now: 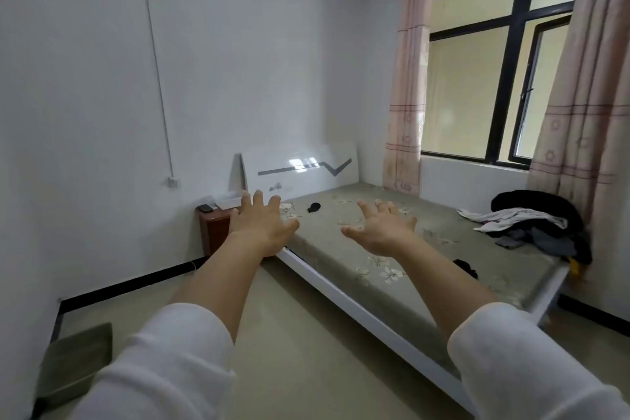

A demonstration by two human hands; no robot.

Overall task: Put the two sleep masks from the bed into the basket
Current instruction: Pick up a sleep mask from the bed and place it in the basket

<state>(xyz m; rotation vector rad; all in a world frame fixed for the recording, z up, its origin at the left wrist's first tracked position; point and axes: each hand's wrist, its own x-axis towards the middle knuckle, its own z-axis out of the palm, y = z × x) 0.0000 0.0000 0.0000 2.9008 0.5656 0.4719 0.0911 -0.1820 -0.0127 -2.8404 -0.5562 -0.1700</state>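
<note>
From the head camera, both arms in white sleeves reach forward over the floor toward the bed (341, 269). The left hand (260, 225) and right hand (381, 227) are held palm-down with fingers (258, 198) spread wide, holding nothing. One black sleep mask (314, 207) lies on the floral mattress near the headboard (300, 169), at about 12 o'clock between the hands. A second dark item, likely the other sleep mask (465, 267), lies at about 3 o'clock near the foot edge. A pile of clothes (531, 225) sits at 2 o'clock by the curtain (579, 106). A nightstand (214, 225) stands left of the bed.
</note>
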